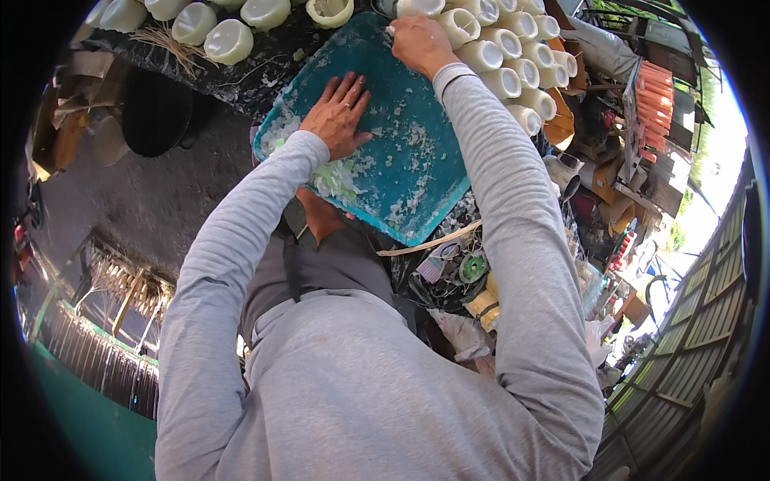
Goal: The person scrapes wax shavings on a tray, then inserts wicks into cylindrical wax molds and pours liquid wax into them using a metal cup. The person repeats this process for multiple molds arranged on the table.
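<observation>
A teal tray (393, 100) lies at an angle in front of me, strewn with whitish, wax-like flakes (341, 178) that gather thickest along its left and near edges. My left hand (337, 115) rests palm down over the tray's left part, fingers spread. At the far right corner my right hand (423, 44) is curled closed; a small whitish bit shows by its fingers, but what it grips is hidden. Pale candle-like cylinders (505, 44) are stacked on their sides just right of that hand.
More pale cylinders (228, 40) stand at the far left beside thin straw-like strands (168, 42). A dark round basin (156, 112) is further left. Near the tray's right corner lies a green roll (473, 268). Orange-pink sticks (654, 100) are piled at the right.
</observation>
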Tool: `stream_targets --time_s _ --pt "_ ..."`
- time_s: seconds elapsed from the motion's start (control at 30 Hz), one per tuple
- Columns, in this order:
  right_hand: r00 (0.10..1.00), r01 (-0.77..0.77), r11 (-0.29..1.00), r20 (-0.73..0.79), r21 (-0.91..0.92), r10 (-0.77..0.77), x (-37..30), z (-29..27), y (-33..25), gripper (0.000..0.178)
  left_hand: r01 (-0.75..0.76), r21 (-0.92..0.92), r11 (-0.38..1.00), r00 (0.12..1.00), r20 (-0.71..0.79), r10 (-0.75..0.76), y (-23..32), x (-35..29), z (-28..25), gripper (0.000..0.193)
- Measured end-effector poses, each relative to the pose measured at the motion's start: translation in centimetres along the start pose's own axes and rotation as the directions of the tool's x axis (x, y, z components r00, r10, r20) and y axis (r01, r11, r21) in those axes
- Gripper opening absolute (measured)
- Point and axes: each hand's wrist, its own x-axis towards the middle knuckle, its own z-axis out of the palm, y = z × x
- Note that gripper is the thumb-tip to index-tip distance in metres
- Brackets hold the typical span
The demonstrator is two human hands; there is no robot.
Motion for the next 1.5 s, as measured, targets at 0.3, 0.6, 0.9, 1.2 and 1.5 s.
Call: stream_targets --time_s 0.3,0.6,0.9,1.2,1.5 --pt "0.989 -0.142 0.977 -0.052 -0.158 0.135 -8.2 2.9 -7.9 0.024 0.145 0.017 0.989 0.987 0.072 -0.146 0.0 -3.0 -1.7 0.082" --pt "0.983 -0.18 0.955 -0.084 -0.236 0.165 -4.5 3.2 -8.7 0.021 0.129 0.007 0.992 0.984 0.126 -0.129 -0.5 -3.1 -2.3 0.093" --pt "0.963 -0.264 0.944 -0.008 -0.197 0.268 -3.4 1.9 -8.5 0.019 0.118 -0.036 0.992 0.983 0.144 -0.112 -0.4 -3.5 -2.6 0.099" --pt "0.998 -0.059 0.988 -0.014 -0.146 0.058 -4.3 2.6 -14.1 0.035 0.112 -0.119 0.986 0.983 0.16 -0.093 -0.7 -4.7 -2.4 0.096" --pt "0.977 -0.214 0.969 -0.002 -0.122 0.215 -1.0 -1.2 -16.0 0.035 0.081 -0.161 0.984 0.994 0.089 -0.067 -1.0 -5.3 -1.8 0.098"
